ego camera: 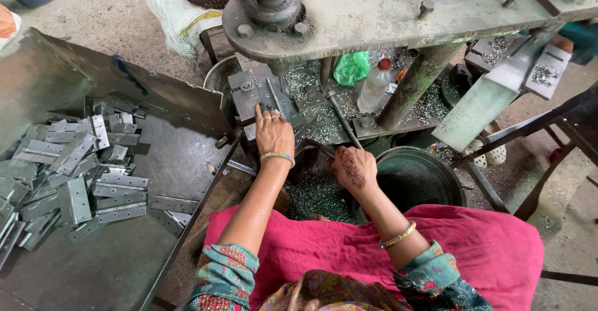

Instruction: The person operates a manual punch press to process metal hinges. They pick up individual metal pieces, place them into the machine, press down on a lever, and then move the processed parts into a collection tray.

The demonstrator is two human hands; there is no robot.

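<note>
My left hand [273,131] reaches forward onto the grey die block [246,93] under the big press machine [374,12], fingers stretched over a metal plate there. My right hand [353,169], marked with a dark henna pattern, is curled around a thin metal rod [342,123] that slants up toward the press bed. Whether the left fingers pinch a part is hidden. A pile of flat grey hinge plates [75,174] lies in the metal tray [124,261] to my left.
A dark round bucket [417,177] stands beside my right hand. Metal shavings [314,196] cover the floor under the press. A plastic bottle [375,85] and a green bag [351,68] sit behind the press column [414,83]. A pink cloth [486,248] covers my lap.
</note>
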